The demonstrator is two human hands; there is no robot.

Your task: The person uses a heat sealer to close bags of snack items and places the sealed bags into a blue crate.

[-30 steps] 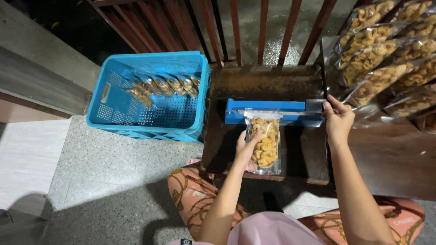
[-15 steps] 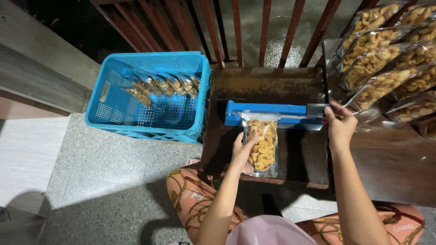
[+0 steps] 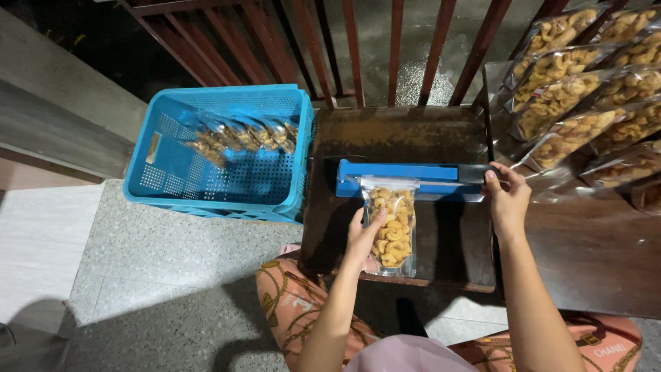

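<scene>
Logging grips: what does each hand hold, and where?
Left hand steadies the snack bag by its left edge; right hand grips the sealer at its right end.

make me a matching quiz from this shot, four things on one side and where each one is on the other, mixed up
Things:
1. left hand
2. right hand
3. blue crate
4. stacked snack bags

Places:
A. on the floor to the left of the dark wooden table, with a few filled bags inside
B. on the clear snack bag under the sealer
C. piled at the upper right on the wooden surface
D. at the right end of the blue sealer's bar

Pairs: 1-B, 2-D, 3-A, 4-C

The clear snack bag has its top edge under the blue sealer on the dark wooden table.
</scene>
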